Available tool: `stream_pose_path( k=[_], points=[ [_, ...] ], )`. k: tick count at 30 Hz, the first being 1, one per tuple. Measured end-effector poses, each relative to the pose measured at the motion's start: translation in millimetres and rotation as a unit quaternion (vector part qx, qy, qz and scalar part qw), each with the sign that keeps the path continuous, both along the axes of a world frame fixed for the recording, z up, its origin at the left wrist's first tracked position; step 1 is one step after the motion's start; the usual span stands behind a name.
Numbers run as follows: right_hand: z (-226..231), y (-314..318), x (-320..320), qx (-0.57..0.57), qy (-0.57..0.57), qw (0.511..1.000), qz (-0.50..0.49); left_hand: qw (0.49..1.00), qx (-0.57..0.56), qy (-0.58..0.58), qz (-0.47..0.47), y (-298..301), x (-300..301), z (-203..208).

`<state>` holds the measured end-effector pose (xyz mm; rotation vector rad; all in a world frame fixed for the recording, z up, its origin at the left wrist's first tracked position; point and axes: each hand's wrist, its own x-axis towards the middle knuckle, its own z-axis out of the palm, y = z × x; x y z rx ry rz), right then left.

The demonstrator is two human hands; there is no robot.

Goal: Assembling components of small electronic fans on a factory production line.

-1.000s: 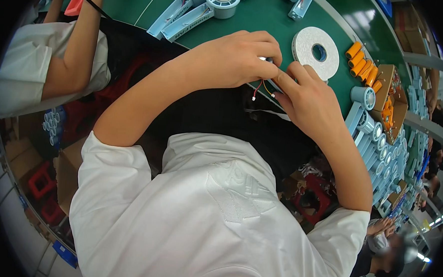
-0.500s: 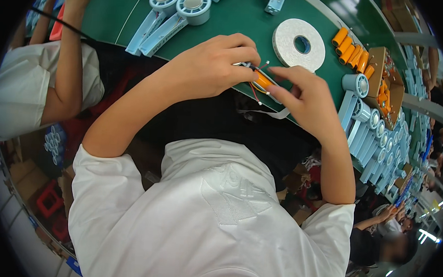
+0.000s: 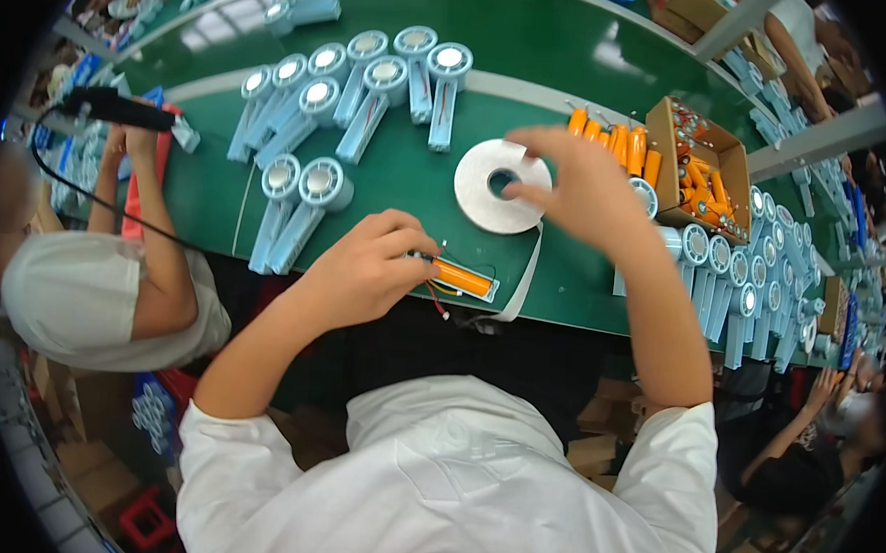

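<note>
The person wears a white shirt (image 3: 510, 525), which has a smooth, slightly shiny cloth with soft folds. On its front there is a raised design (image 3: 453, 467), also white, with angular shapes; its details are difficult to read. The left sleeve (image 3: 237, 476) and the right sleeve (image 3: 668, 479) are short and wide, and both end near the elbow with a plain edge. Below the shirt's hem, the clothing (image 3: 439, 351) on the lap is black. The left hand (image 3: 368, 273) and the right hand (image 3: 573, 188) are bare, the right one somewhat blurred.

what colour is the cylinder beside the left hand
The cylinder is orange; it shows best in the head view, beside the left hand.
</note>
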<state>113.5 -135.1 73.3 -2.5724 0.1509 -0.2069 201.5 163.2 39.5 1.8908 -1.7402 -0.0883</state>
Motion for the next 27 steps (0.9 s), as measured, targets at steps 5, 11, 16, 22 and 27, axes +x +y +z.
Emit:
stream_pose_path(
  k=[5,11,16,22,27],
  points=[
    [3.4,-89.9,37.2,-0.256,0.178,0.946,-0.088,0.994,-0.106,0.01,0.033,-67.9,32.3,54.6],
    [7.0,-83.9,50.7,-0.278,0.261,0.923,-0.044,0.974,-0.096,-0.032,0.201,-225.8,140.9,54.1],
    [-7.4,-82.8,22.3,-0.262,-0.02,0.964,-0.048,0.951,0.074,0.054,0.296,-302.0,206.2,12.8],
    [35.8,-50.1,-39.0,-0.094,-0.077,0.985,-0.124,0.922,0.081,-0.245,0.289,-276.5,199.1,-15.5],
    [39.3,-27.2,-107.0,0.065,-0.11,0.981,-0.144,0.969,-0.151,-0.181,0.08,-199.4,13.0,104.7]
  ],
)
